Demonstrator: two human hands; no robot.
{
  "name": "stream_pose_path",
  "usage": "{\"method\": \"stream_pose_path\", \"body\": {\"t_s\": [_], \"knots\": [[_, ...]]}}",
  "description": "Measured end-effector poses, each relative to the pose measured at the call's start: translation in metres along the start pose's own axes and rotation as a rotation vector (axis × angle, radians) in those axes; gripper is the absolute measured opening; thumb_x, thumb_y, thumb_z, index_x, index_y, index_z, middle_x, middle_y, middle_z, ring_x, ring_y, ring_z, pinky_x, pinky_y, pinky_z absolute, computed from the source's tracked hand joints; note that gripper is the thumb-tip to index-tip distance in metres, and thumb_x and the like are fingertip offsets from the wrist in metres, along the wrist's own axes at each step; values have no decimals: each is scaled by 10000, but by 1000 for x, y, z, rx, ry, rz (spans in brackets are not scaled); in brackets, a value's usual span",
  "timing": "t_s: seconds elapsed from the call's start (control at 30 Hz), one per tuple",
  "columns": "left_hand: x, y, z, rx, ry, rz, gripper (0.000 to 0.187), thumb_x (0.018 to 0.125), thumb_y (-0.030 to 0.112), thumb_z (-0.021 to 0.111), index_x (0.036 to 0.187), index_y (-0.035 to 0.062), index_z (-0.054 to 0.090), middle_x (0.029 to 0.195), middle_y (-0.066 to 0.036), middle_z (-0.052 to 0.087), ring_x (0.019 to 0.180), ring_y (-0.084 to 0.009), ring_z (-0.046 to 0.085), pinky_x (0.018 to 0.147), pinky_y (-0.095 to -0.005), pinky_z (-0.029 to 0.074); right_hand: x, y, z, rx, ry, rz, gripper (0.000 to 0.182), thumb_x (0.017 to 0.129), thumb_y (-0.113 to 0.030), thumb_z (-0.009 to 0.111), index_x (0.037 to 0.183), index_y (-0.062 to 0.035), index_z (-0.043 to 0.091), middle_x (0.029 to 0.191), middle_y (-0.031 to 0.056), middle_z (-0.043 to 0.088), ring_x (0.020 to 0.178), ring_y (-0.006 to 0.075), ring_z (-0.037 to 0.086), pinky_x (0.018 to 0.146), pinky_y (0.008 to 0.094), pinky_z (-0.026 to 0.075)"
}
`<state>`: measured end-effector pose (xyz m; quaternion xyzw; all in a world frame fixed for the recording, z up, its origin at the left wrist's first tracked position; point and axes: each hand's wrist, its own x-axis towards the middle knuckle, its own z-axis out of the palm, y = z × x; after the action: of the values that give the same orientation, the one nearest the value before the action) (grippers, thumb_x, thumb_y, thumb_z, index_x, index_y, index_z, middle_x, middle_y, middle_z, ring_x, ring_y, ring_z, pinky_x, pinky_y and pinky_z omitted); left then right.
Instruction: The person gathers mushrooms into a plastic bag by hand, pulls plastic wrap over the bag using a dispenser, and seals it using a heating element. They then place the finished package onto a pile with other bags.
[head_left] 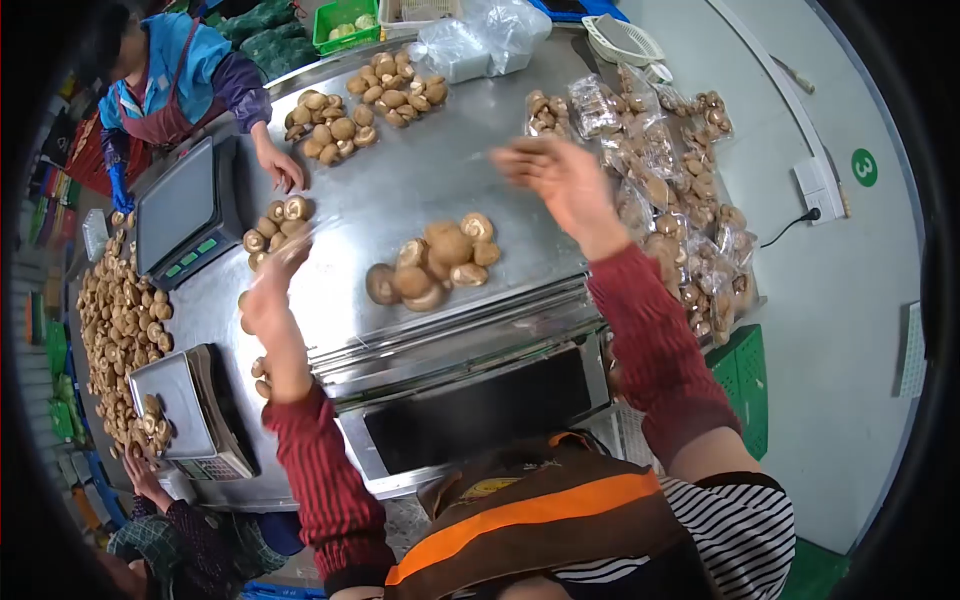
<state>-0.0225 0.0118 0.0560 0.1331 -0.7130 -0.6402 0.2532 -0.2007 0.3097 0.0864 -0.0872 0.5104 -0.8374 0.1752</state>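
Observation:
A cluster of brown shiitake mushrooms point(440, 258) sits on the steel table in front of me. Clear plastic film point(335, 322) shows as shiny streaks by the roller edge and seems to stretch up over the mushrooms. To the left of the cluster, my left hand point(275, 288) is raised with its fingers closed on the film's edge, blurred by motion. My right hand point(562, 185) is raised at the far right of the cluster, fingers bent together at the film's other side, also blurred. The film between the hands is hard to make out.
A wrapping machine with a black plate point(475, 410) stands before me. Bagged mushrooms point(690, 215) are heaped at right. Scales point(180, 210) and loose mushrooms point(120, 330) lie at left. A co-worker's hand point(278, 165) rests near mushroom piles point(330, 128); another person's hand point(147, 482) is lower left.

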Motion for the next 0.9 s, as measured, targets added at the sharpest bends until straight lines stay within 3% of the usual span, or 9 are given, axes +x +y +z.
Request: {"method": "stream_pose_path", "body": {"t_s": [0.07,0.1,0.23,0.33,0.4,0.6,0.63,0.73,0.9], "knots": [[26,-40,26,294,-171,85,389,1025,192,376,1180,-59,630,1231,-148,641,1171,-226,574,1036,-331,401,42,58,-30,-306,-35,145,376,1019,-256,431,1178,49,583,1143,208,654,994,242,664,851,331,539],[25,-59,37,397,-227,-127,407,1023,233,391,1176,-52,636,1245,-182,624,1202,-264,551,1063,-346,372,43,73,-38,-307,-38,148,376,1019,-256,431,1178,49,583,1143,208,654,994,242,664,851,331,539],[2,-67,33,638,-548,239,582,924,402,590,1294,-39,507,1404,-218,461,1246,-380,475,1106,-408,315,29,85,-48,-374,-89,508,325,1007,-251,492,1137,28,595,1063,128,675,931,166,661,817,290,536],[-8,-43,35,713,-606,355,897,681,480,826,1309,-21,427,1400,-225,432,1228,-384,488,1068,-421,369,34,75,-44,-434,-106,600,289,991,-265,537,1095,-2,598,905,25,646,810,81,620,716,238,526],[-7,-44,35,621,-628,77,1065,483,459,931,1289,-4,412,1302,-237,504,1182,-359,535,1000,-412,444,42,68,-48,-493,-232,684,334,986,-347,544,988,-23,621,797,-17,566,700,53,543,596,224,486],[-13,-44,30,451,-582,39,988,588,377,924,1323,-31,405,898,-178,672,781,-261,679,733,-330,554,35,39,-53,-1215,-494,843,544,934,-535,559,854,-9,671,780,10,534,698,106,523,562,273,445],[-11,-36,27,419,-617,-122,917,649,356,895,1329,-44,429,893,-153,672,768,-214,658,716,-311,544,25,35,-54,-1279,-518,726,519,906,-485,626,992,22,696,866,69,606,830,180,593,693,319,483],[-13,-52,15,49,-690,-530,443,965,219,603,1265,-99,533,973,-96,662,866,-128,629,763,-251,529,-2,42,-73,-1058,-487,383,527,856,-500,673,953,16,715,753,72,588,810,192,604,772,326,475],[-26,-59,18,-232,-394,-738,311,983,225,563,1093,-58,630,792,-33,644,710,-93,617,620,-238,522,-37,57,-74,-974,-252,127,328,921,-283,658,1030,26,671,985,92,603,909,166,607,786,280,500]]}}
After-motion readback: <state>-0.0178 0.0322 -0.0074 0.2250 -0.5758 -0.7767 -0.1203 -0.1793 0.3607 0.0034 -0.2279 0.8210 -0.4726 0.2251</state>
